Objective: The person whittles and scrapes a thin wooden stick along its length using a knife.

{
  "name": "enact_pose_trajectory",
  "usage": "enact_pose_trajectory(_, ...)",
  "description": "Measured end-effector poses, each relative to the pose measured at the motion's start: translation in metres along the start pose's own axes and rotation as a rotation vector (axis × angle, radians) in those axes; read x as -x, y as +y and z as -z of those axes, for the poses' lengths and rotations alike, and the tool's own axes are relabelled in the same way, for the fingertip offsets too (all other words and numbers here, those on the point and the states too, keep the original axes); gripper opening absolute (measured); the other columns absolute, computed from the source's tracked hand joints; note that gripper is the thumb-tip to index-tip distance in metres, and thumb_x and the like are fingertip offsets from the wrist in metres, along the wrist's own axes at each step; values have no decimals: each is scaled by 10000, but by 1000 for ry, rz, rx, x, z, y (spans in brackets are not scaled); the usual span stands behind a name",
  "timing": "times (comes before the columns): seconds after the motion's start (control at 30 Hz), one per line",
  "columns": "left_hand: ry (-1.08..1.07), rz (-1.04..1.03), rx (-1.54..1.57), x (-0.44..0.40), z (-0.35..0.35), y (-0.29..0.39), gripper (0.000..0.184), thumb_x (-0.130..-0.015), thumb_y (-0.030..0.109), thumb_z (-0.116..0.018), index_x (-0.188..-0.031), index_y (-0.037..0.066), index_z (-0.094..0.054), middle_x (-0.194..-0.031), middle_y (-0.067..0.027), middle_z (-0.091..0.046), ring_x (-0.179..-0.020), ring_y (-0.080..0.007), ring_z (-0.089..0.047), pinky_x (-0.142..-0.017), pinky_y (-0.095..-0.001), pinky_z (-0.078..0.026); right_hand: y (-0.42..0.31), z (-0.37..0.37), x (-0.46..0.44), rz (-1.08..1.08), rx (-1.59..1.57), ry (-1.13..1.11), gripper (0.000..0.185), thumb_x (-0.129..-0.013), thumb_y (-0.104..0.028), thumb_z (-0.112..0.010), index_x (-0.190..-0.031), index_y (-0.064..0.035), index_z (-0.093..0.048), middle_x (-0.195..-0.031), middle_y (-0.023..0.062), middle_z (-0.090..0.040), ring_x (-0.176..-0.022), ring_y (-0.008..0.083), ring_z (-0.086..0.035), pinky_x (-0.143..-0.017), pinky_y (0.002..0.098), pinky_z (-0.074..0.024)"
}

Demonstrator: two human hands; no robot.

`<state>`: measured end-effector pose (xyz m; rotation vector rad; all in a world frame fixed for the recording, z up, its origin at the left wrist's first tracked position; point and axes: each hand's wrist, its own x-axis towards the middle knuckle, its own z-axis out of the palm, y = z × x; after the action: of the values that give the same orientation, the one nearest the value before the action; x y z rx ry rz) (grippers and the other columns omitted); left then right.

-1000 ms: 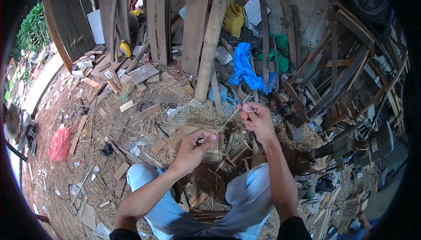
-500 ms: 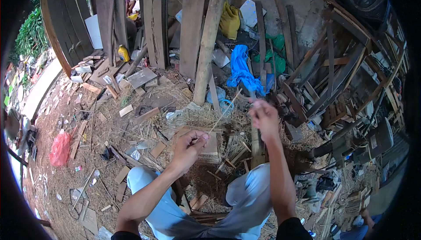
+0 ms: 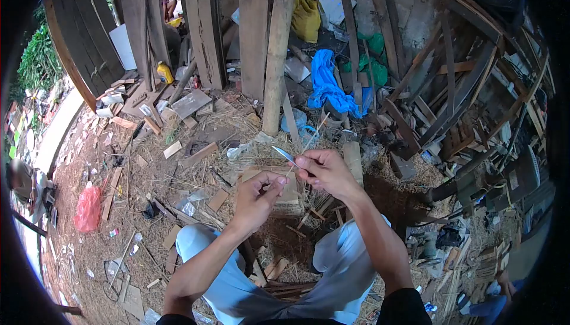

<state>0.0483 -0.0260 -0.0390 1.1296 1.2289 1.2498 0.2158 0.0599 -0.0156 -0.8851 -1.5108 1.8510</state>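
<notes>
My left hand (image 3: 261, 197) is closed in a pinch on the lower end of a thin pale stick (image 3: 314, 132), which slants up and to the right. Close beside it, my right hand (image 3: 325, 172) grips a small knife, with the narrow blade (image 3: 283, 154) pointing up and left. Knife and stick cross near my right fingertips; whether the edge touches the stick I cannot tell. The knife's handle is hidden inside my fingers. Beneath both hands lies a flat wooden block (image 3: 286, 201) on the ground, between my knees.
A wooden post (image 3: 278, 57) stands ahead, with a blue plastic sheet (image 3: 326, 84) to its right. Planks and sticks pile up on the right. A red plastic bag (image 3: 88, 208) and a yellow bottle (image 3: 164, 72) are at left. Another person (image 3: 496, 298) shows at the lower right.
My right hand has come down and left to the stick, and the knife blade now shows clearly. My left hand keeps its pinch on the stick. The view has shifted slightly.
</notes>
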Motion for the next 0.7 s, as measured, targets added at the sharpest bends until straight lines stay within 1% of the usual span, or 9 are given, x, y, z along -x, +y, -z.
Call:
enact_pose_trajectory(0.07,-4,-25,-8,0,-1,3,169,-910,204,-561,-956,48,-608,-701,25,-502,-531,-22,-363,-463,-196,-274,-3,3,2,-4,11,7,202,-913,-237,-557,-878,-50,-627,-638,-42,-526,-476,12,-373,-413,174,-282)
enact_pose_trajectory(0.13,15,38,1,2,-3,11,147,-898,167,-582,-921,25,-614,-692,25,-528,-579,-39,-409,-521,-211,-334,-5,5,2,-10,26,11,197,-915,-226,-553,-899,-45,-630,-643,-43,-525,-477,11,-375,-412,173,-284)
enact_pose_trajectory(0.2,16,43,-5,3,-1,8,147,-896,163,-585,-918,21,-615,-693,25,-527,-587,-40,-412,-529,-213,-337,-3,8,0,44,160,171,205,-916,-205,-543,-956,-24,-630,-663,-42,-525,-481,9,-377,-406,170,-279)
enact_pose_trajectory(0.33,-4,-9,-90,5,16,2,149,-891,148,-589,-913,4,-620,-737,4,-570,-657,-51,-472,-599,-218,-387,-2,86,-4,261,0,505,243,-915,-211,-540,-1012,-3,-619,-689,-27,-527,-473,20,-372,-401,169,-264)
enact_pose_trajectory(0.47,14,-39,-46,0,19,1,163,-907,178,-565,-908,22,-614,-738,14,-546,-644,-49,-445,-581,-205,-364,1,77,4,207,-107,502,269,-921,-208,-532,-1070,8,-593,-693,-5,-536,-468,25,-357,-403,178,-262)
enact_pose_trajectory(0.53,44,-179,-132,-7,18,-8,157,-908,168,-562,-903,19,-612,-748,9,-551,-660,-59,-460,-610,-220,-384,-7,41,7,192,-100,283,284,-928,-186,-521,-1125,15,-561,-698,21,-549,-469,27,-348,-409,186,-270)
enact_pose_trajectory(0.57,40,-176,-136,-8,16,-8,157,-908,168,-562,-903,19,-612,-748,9,-551,-660,-59,-460,-610,-220,-384,-7,26,7,192,-105,286,284,-928,-186,-521,-1125,15,-561,-698,21,-549,-469,27,-348,-409,186,-270)
enact_pose_trajectory(0.63,38,-160,-78,-9,12,-9,149,-905,159,-565,-900,16,-609,-768,4,-561,-634,-60,-462,-588,-225,-385,-7,6,7,124,-78,53,272,-934,-160,-507,-1137,17,-547,-707,40,-560,-472,30,-352,-416,190,-280)
enact_pose_trajectory(0.7,30,-89,-62,-4,11,2,149,-903,157,-569,-897,14,-607,-771,3,-566,-631,-61,-466,-587,-227,-388,-10,4,5,139,-80,73,261,-936,-154,-503,-1128,16,-551,-710,42,-562,-474,31,-356,-418,189,-283)
